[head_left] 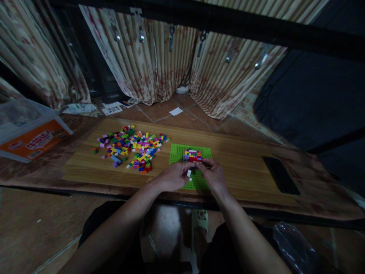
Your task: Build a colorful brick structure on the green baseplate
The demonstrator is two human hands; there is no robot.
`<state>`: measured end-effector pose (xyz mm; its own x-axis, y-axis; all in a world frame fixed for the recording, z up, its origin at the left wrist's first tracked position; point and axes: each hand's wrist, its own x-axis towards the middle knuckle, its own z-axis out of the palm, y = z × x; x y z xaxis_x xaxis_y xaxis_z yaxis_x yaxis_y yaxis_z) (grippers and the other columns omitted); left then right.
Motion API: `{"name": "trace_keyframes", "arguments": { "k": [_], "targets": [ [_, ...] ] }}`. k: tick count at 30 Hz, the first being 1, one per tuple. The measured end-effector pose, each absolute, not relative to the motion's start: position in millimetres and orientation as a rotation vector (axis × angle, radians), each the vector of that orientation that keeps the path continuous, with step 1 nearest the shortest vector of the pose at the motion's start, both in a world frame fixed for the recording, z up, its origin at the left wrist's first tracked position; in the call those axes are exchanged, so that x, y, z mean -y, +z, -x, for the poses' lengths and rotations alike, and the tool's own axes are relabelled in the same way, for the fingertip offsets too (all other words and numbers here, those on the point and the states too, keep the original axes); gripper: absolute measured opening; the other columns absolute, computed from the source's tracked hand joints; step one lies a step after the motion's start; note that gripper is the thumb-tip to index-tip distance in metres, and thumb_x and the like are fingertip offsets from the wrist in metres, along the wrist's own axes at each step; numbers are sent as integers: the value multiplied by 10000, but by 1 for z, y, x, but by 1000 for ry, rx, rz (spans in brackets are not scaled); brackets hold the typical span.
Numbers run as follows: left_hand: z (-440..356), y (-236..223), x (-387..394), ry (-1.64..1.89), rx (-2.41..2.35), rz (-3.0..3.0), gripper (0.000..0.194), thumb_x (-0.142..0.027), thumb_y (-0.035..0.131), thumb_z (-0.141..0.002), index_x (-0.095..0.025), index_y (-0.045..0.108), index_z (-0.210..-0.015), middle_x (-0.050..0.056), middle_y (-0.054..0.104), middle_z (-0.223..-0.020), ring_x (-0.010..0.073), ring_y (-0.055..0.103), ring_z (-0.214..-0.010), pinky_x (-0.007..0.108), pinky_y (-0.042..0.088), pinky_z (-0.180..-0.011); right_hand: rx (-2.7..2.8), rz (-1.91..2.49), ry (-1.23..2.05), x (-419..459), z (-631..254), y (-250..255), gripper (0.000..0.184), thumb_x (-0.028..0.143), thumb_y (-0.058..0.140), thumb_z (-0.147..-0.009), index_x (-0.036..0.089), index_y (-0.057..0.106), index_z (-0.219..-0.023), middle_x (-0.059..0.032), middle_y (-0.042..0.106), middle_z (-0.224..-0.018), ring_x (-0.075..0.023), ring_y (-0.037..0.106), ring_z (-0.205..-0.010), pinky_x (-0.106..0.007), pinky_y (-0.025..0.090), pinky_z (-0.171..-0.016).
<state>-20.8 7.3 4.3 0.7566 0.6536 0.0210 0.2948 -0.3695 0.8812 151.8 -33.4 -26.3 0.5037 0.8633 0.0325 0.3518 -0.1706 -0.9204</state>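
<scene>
A small multicoloured build of toy bricks sits on or just over the green studded baseplate. My left hand is closed at the build's near left side, fingertips against it. White toy bricks show just beneath the left fingers; whether they are held in that hand or lie on the baseplate I cannot tell. From the near right, my right hand grips the build with thumb and fingers. The hands hide the build's front lower part and some of the baseplate.
Loose toy bricks in many colours are spread over the left of the wooden board. A dark phone-like slab lies at its right end. A clear plastic bin with an orange label stands far left. Striped curtains hang behind.
</scene>
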Motion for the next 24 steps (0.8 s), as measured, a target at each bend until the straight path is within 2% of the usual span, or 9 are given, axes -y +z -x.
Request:
{"name": "trace_keyframes", "arguments": {
  "k": [5, 8, 11, 14, 18, 21, 24],
  "targets": [
    [23, 4, -10, 452, -746, -1951, 430, -130, 539, -751, -201, 636, -1163, -27, 559, -673, 110, 476, -598, 227, 362, -576, 919, 1685, 754, 32, -146, -27, 405, 465, 711, -646, 153, 656, -898, -57, 687, -788, -170, 618, -606, -290, 495, -528],
    [25, 4, -12, 473, -752, -1894, 385, -137, 561, -751, -195, 654, -1121, -20, 585, -700, 113, 500, -623, 233, 390, -608, 903, 1635, 770, 30, -144, -29, 390, 454, 718, -633, 153, 657, -873, -60, 688, -796, -188, 634, -666, -301, 500, -557],
    [26, 5, -13, 552, -705, -1740, 357, -129, 563, -761, -177, 650, -1104, 6, 642, -812, 124, 558, -720, 250, 434, -686, 893, 1621, 772, 31, -147, -27, 404, 456, 739, -608, 153, 670, -865, -58, 699, -784, -192, 635, -680, -307, 493, -586],
    [25, 5, -13, 645, -728, -1575, 355, -130, 575, -768, -159, 629, -1117, 27, 670, -889, 134, 590, -784, 271, 451, -745, 914, 1617, 655, 36, -150, -18, 369, 469, 722, -647, 161, 679, -846, -47, 701, -767, -185, 630, -693, -310, 483, -641],
    [24, 8, -13, 719, -843, -1470, 365, -156, 631, -742, -149, 626, -1107, 6, 655, -792, 125, 577, -700, 263, 450, -697, 994, 1507, 594, 46, -145, -2, 275, 450, 636, -762, 178, 672, -780, -20, 683, -722, -162, 611, -684, -290, 468, -672],
    [20, 12, -11, 788, -816, -1390, 364, -155, 652, -728, -143, 637, -1091, -3, 640, -774, 109, 564, -681, 255, 447, -698, 1113, 1393, 767, 50, -134, 5, 240, 432, 648, -758, 195, 676, -783, -12, 692, -742, -162, 616, -697, -290, 476, -687],
    [17, 13, -9, 839, -758, -1314, 416, -184, 697, -704, -141, 631, -1112, -9, 627, -743, 108, 558, -673, 257, 450, -703, 1175, 1349, 803, 50, -126, 6, 215, 413, 667, -739, 201, 683, -772, -12, 695, -747, -165, 614, -710, -291, 478, -689]
  ]
}}
